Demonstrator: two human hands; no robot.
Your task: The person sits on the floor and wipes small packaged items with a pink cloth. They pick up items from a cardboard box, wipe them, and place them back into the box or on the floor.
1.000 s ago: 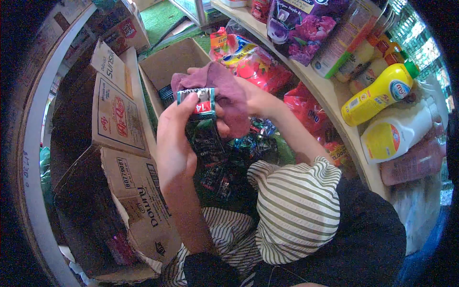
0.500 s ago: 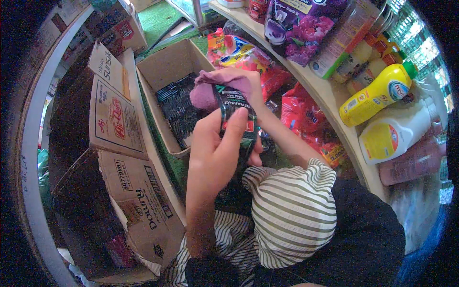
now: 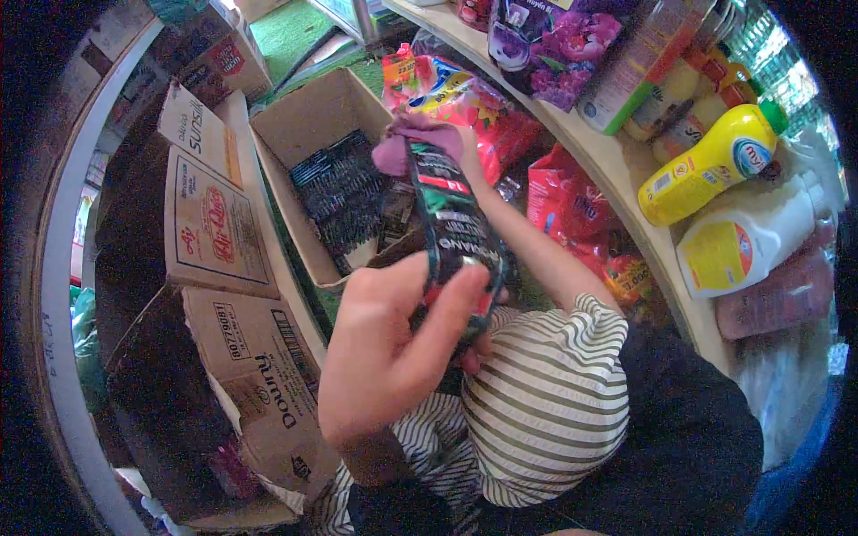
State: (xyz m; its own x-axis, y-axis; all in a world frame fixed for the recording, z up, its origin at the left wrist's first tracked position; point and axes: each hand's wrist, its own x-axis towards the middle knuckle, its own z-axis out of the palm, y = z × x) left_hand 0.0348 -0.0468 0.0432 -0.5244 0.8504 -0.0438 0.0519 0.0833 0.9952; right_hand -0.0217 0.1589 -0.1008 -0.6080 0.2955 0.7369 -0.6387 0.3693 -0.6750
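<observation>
A strip of black sachets with red and green bands stretches between my two hands. My left hand is closed on its near end, thumb lying on top. At the far end, my right hand grips a purple cloth, which is folded against the strip; most of the right fingers are hidden behind cloth and sachets. Just left of the strip, an open cardboard box holds several rows of similar black sachets.
Flattened cardboard flaps rise along the left. Red plastic packs lie beyond my right forearm. A wooden shelf curves along the right, carrying a yellow bottle, a white bottle and a purple pouch. Green matting covers the floor.
My left hand has drawn back toward me and slightly left. More of the sachet strip now shows between my hands, and the cloth sits closer to its far end.
</observation>
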